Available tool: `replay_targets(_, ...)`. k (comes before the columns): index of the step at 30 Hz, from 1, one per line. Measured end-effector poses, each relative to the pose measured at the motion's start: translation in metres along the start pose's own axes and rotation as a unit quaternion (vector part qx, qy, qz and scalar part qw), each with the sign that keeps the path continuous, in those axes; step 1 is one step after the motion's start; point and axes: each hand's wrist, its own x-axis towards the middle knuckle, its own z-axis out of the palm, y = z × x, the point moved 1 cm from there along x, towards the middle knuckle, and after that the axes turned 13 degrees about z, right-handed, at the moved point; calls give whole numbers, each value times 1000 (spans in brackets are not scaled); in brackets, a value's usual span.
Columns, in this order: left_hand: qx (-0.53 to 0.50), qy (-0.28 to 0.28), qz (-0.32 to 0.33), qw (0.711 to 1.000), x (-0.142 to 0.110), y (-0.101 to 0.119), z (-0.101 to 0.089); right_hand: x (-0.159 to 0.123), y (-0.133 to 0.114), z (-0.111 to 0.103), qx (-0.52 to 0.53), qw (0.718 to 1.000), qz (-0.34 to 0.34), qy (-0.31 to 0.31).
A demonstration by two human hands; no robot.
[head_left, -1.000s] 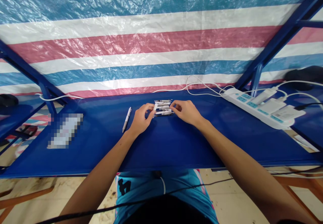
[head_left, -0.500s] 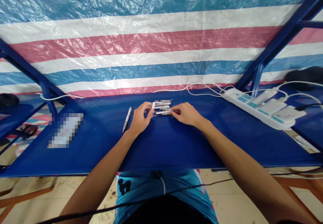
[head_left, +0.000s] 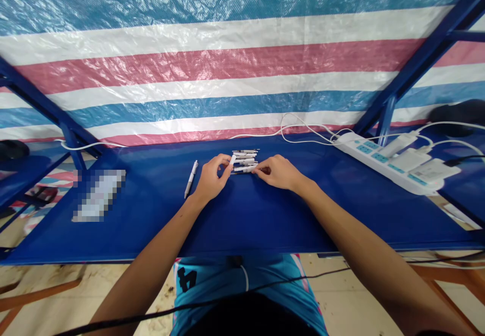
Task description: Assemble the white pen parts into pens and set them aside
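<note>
Several white-and-grey pens (head_left: 246, 161) lie crosswise, roughly stacked in a row, between my two hands on the blue table. My left hand (head_left: 209, 177) is at their left ends, its thumb and fingers closed on a small white piece (head_left: 233, 159) whose kind I cannot make out. From the other side, my right hand (head_left: 278, 171) pinches the right end of the pen nearest me; its fingertips partly hide that end. A single white pen with a grey grip (head_left: 191, 179) lies slanted to the left of my left hand, apart from the others.
A white power strip (head_left: 390, 161) with plugged-in chargers sits on the right of the blue table (head_left: 257, 220). White cables run along the back edge. On the left lies a pixelated flat object (head_left: 99, 194). A striped plastic sheet (head_left: 235, 63) hangs behind, between blue metal posts.
My left hand and the small white piece have shifted slightly right, and the piece leans more. My right fingertips have slid a little left along the nearest pen. The lone pen stays put.
</note>
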Motion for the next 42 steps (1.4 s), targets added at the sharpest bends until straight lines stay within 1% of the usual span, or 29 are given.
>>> replay_targets(6,-4,-9,3,1000,1,1,0,0,-1,0,-19,1000,22,-9)
replay_targets(12,-9,-10,9,1000,2,3,-1,-1,-3,-1,-30,999,15,-5)
replay_targets(18,-9,-15,-1,1000,2,4,-1,-3,-9,-5,-73,996,44,-25)
replay_targets(28,-13,-17,0,1000,2,4,0,-3,-10,-8,-72,995,59,-33)
replay_targets(33,-10,-21,-7,1000,2,3,0,-3,-8,-7,-69,996,45,-26)
replay_targets(36,-10,-23,-9,1000,2,3,1,-4,-10,-7,-77,995,53,-25)
replay_targets(42,-11,-21,1,1000,2,2,1,-5,-13,-9,-86,993,72,-43)
